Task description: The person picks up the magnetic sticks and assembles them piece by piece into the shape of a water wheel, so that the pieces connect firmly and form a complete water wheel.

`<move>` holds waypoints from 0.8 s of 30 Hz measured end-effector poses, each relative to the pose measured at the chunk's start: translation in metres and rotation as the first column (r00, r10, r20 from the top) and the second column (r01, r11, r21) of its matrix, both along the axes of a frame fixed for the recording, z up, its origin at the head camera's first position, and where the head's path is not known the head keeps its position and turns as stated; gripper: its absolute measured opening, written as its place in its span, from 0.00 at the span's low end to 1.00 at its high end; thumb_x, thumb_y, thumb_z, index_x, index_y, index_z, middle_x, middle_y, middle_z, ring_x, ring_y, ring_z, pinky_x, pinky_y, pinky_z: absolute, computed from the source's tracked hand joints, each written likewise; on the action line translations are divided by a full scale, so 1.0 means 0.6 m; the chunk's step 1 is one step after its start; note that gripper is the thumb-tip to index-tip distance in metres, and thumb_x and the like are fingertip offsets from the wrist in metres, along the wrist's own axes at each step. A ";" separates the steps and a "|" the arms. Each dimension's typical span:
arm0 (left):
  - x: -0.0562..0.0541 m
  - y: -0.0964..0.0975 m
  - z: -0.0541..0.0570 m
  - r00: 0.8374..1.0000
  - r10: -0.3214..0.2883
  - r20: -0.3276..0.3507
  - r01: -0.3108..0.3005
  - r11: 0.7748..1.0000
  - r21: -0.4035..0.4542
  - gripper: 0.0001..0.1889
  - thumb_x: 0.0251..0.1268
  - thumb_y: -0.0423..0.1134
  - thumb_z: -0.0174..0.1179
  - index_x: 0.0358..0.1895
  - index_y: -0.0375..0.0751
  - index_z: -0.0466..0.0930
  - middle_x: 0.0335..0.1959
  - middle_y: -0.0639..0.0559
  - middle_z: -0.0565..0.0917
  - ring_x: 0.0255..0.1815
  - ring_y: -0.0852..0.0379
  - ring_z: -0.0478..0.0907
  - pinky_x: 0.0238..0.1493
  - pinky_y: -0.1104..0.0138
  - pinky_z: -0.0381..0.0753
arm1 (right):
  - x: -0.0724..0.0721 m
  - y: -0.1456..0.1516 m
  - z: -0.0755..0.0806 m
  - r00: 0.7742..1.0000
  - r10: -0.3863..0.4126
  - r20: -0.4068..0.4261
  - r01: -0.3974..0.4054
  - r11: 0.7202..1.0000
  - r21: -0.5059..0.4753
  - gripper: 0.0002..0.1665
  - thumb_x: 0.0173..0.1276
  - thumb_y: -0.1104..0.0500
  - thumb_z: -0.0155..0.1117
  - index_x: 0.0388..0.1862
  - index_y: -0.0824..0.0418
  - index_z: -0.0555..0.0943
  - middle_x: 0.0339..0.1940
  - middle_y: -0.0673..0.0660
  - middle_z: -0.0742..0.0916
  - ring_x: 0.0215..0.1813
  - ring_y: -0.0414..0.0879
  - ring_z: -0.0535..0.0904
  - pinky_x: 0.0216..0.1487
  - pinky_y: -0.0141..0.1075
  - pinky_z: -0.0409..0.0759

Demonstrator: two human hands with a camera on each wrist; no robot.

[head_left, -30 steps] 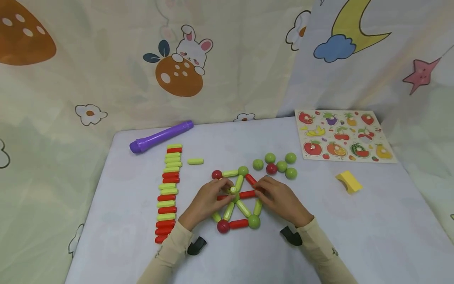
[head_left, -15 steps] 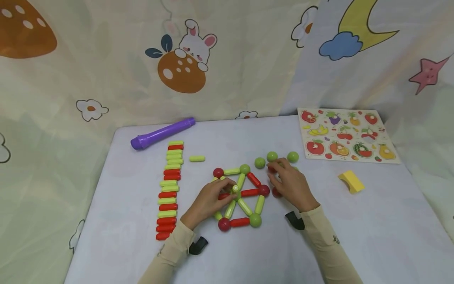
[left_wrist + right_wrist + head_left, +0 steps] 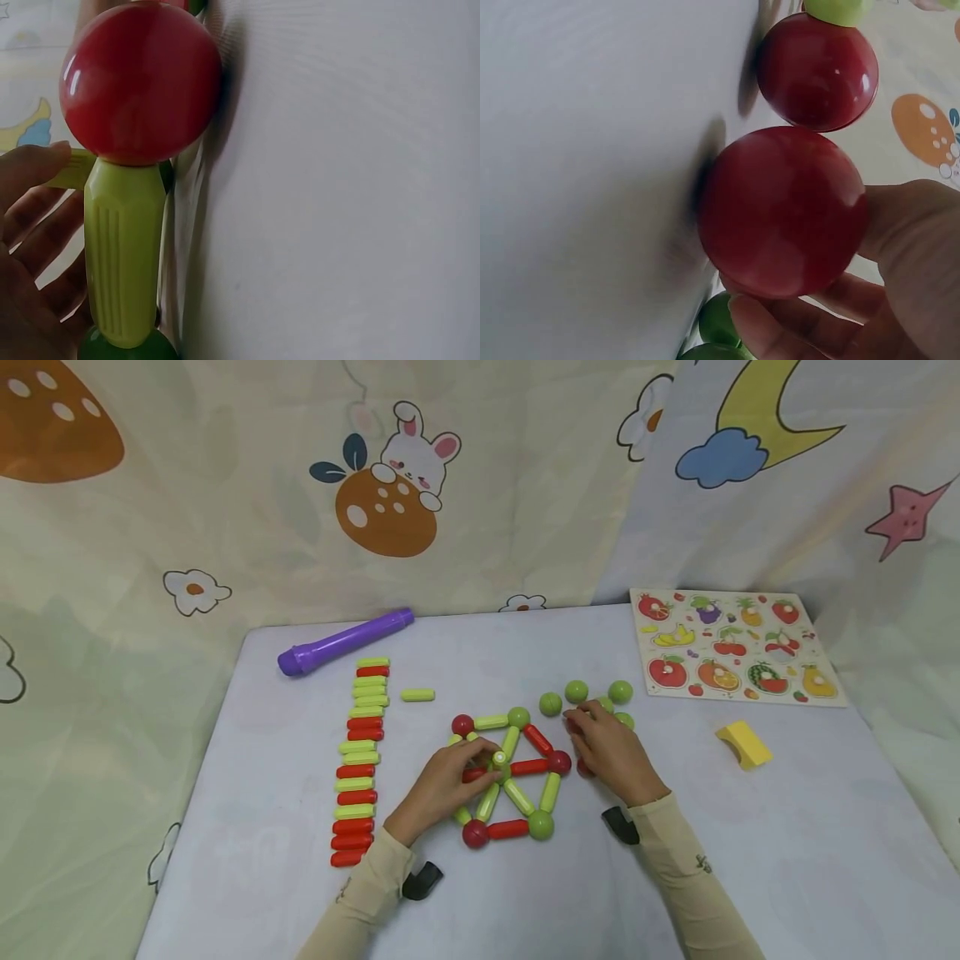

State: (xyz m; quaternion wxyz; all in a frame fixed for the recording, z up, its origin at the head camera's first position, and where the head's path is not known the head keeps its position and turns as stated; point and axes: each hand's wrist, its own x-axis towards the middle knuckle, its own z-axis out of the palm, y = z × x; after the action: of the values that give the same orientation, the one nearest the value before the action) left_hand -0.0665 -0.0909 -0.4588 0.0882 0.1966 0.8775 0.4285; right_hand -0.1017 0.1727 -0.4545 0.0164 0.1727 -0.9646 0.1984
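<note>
Left fingers (image 3: 477, 746) pinching green rod (image 3: 499, 758); right fingers (image 3: 588, 718) at red ball (image 3: 573, 726), hold unclear

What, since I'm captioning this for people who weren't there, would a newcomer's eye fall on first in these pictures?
Probably the wheel of red and green balls and rods, mid-table, where the left hand pinches an upright yellow-green rod at its hub. Next, likely the glossy purple microphone-shaped stick at the table's far left, then the row of red and yellow-green rods running nearer from it.
</note>
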 end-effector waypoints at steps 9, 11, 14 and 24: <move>0.004 -0.010 0.007 0.999 -0.040 0.034 0.038 0.998 0.049 0.18 0.61 0.43 0.66 0.54 0.51 0.77 0.44 0.61 0.82 0.45 0.62 0.79 0.49 0.66 0.80 | 0.004 0.008 0.011 0.999 -0.018 0.038 0.018 1.000 -0.003 0.25 0.61 0.61 0.70 0.57 0.64 0.78 0.54 0.62 0.79 0.44 0.54 0.80 0.44 0.48 0.82; 0.004 -0.017 0.010 0.997 -0.053 0.050 0.049 0.996 0.078 0.19 0.61 0.42 0.66 0.56 0.51 0.76 0.44 0.62 0.82 0.46 0.60 0.80 0.49 0.65 0.80 | 0.004 0.011 0.016 0.999 -0.025 0.041 0.026 1.000 -0.017 0.25 0.60 0.61 0.70 0.57 0.64 0.78 0.53 0.62 0.79 0.43 0.53 0.79 0.43 0.48 0.82; 0.002 -0.025 0.012 0.997 -0.051 0.055 0.045 0.993 0.109 0.20 0.61 0.40 0.66 0.56 0.50 0.76 0.45 0.61 0.81 0.47 0.57 0.79 0.50 0.63 0.80 | 0.003 0.013 0.017 0.999 -0.018 0.047 0.020 0.999 -0.034 0.25 0.59 0.61 0.71 0.56 0.65 0.78 0.50 0.60 0.80 0.40 0.52 0.78 0.43 0.47 0.82; 0.000 -0.010 0.002 0.998 -0.069 0.014 0.068 0.996 0.058 0.19 0.62 0.42 0.65 0.56 0.46 0.78 0.44 0.58 0.83 0.44 0.61 0.80 0.48 0.66 0.80 | 0.010 -0.008 0.025 0.998 0.031 -0.055 -0.041 0.984 -0.175 0.25 0.57 0.60 0.74 0.54 0.59 0.79 0.47 0.54 0.82 0.45 0.47 0.79 0.45 0.45 0.82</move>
State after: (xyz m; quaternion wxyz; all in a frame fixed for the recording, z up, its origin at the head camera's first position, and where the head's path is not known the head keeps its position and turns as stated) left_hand -0.0668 -0.0969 -0.4577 0.1039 0.2256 0.8569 0.4518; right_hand -0.0959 0.1680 -0.4396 0.0529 0.1931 -0.9393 0.2786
